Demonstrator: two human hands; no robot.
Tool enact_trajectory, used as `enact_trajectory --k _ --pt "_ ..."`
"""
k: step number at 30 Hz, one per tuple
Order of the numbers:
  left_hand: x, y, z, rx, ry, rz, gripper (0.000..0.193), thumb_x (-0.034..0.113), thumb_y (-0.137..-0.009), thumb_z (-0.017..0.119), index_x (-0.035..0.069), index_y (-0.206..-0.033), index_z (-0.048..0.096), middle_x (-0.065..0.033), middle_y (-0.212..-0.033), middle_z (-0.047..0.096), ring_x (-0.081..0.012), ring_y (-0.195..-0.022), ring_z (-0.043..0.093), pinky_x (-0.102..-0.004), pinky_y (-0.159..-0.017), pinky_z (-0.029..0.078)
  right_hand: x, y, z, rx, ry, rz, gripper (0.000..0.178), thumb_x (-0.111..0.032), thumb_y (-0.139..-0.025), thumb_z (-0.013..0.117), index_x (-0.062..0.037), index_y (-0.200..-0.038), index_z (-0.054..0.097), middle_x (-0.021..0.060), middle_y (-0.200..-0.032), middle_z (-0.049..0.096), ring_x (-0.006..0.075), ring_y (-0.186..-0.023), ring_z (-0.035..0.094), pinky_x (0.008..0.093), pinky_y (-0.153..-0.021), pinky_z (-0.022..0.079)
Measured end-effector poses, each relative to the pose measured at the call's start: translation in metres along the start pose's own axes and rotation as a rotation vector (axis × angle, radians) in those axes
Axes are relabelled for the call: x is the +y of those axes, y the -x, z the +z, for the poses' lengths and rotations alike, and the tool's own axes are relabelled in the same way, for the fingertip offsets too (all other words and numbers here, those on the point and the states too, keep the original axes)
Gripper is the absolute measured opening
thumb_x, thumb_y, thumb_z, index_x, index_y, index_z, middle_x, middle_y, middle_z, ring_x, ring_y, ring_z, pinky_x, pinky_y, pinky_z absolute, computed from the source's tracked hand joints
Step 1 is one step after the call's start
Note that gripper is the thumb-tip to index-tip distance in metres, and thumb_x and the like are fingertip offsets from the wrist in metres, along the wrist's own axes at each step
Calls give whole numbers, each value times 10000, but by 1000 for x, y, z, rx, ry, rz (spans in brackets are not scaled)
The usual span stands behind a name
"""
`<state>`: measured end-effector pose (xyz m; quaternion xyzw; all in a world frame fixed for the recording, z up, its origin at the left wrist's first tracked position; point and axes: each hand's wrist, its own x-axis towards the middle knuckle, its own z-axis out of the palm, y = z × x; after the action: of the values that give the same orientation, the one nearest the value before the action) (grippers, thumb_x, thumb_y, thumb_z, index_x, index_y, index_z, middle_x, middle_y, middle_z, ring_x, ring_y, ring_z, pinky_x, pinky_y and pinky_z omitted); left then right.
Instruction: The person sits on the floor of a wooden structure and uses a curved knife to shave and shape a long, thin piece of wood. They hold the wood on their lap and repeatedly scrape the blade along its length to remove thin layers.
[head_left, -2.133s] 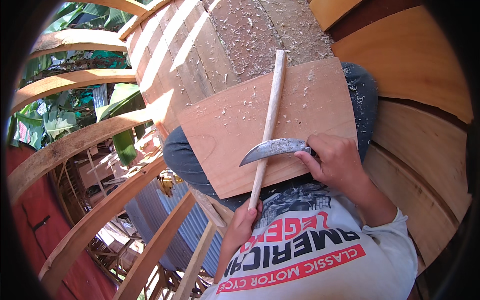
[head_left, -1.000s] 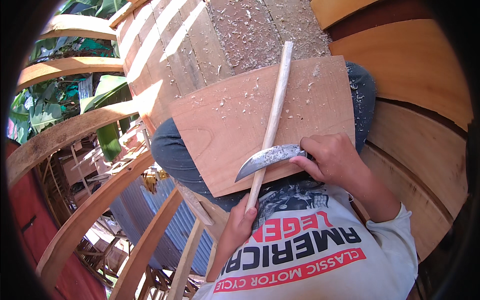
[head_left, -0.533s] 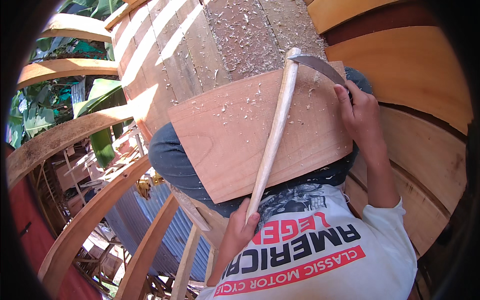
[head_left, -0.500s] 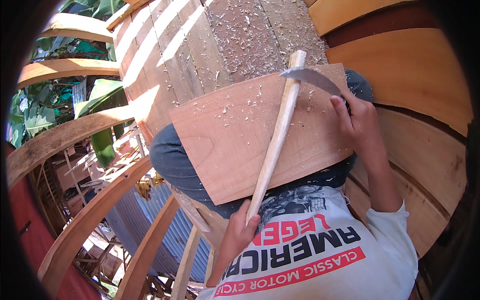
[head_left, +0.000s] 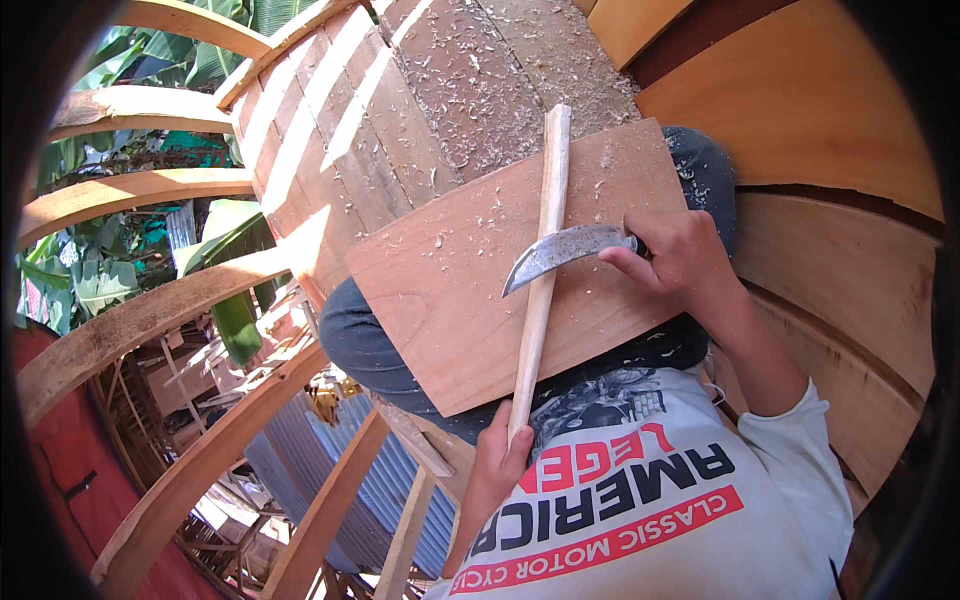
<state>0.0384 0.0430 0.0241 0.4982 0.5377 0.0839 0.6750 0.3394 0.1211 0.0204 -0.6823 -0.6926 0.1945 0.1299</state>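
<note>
Shavings litter one reddish wooden board (head_left: 450,290) on the lap; left hand (head_left: 495,465) grips one pale wooden stick (head_left: 540,270), right hand (head_left: 680,260) one curved steel knife (head_left: 560,250).

Your lap carries a flat wooden board (head_left: 450,290), dusted with pale shavings, and a long pale stick (head_left: 538,290) lies straight across it. The stick's near end runs off the board's lower edge into your left grip (head_left: 497,462). Beyond the board, a plank floor (head_left: 400,120) holds more scattered shavings.
</note>
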Motion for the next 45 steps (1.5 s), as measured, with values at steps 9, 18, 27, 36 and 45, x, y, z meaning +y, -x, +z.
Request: enact_trajectory --k 9,18,27,36,45 --pt "-2 4 5 -1 68 -5 473 469 -979 416 1 -938 469 -59 -699 427 -143 -672 387 -280 -610 356 -5 -8 -3 25 12 1 475 -499 -873 597 -47 -733 646 163 -585 613 339 -529 633 417 -490 499" --pt "-3 4 5 -68 192 1 518 525 -977 375 19 -906 455 -7 -725 379 -111 -651 352 -259 -587 315 -11 -3 4 43 -12 -75 430 -463 -887 587 -68 -727 643 154 -576 604 324 -523 634 415 -472 492" --pt "-11 3 0 -115 241 3 547 561 -969 368 24 -910 449 -6 -737 384 -108 -648 346 -253 -585 305 -13 -8 1 3 -65 25 435 -431 -919 557 -39 -771 677 192 -586 600 354 -541 632 431 -488 498" --pt "-18 4 -1 -109 220 0 528 530 -963 390 11 -902 468 -31 -719 418 -137 -654 390 -276 -600 339 -20 2 -4 11 -69 -5 398 -400 -912 577 -44 -768 677 198 -593 594 379 -568 624 445 -512 499" --pt "-17 2 -5 -103 123 -23 474 441 -957 447 -31 -950 484 -136 -667 479 -220 -630 453 -348 -608 395 -41 5 -9 -144 -28 -68 374 -383 -903 596 -38 -764 637 200 -610 602 376 -569 624 430 -505 493"
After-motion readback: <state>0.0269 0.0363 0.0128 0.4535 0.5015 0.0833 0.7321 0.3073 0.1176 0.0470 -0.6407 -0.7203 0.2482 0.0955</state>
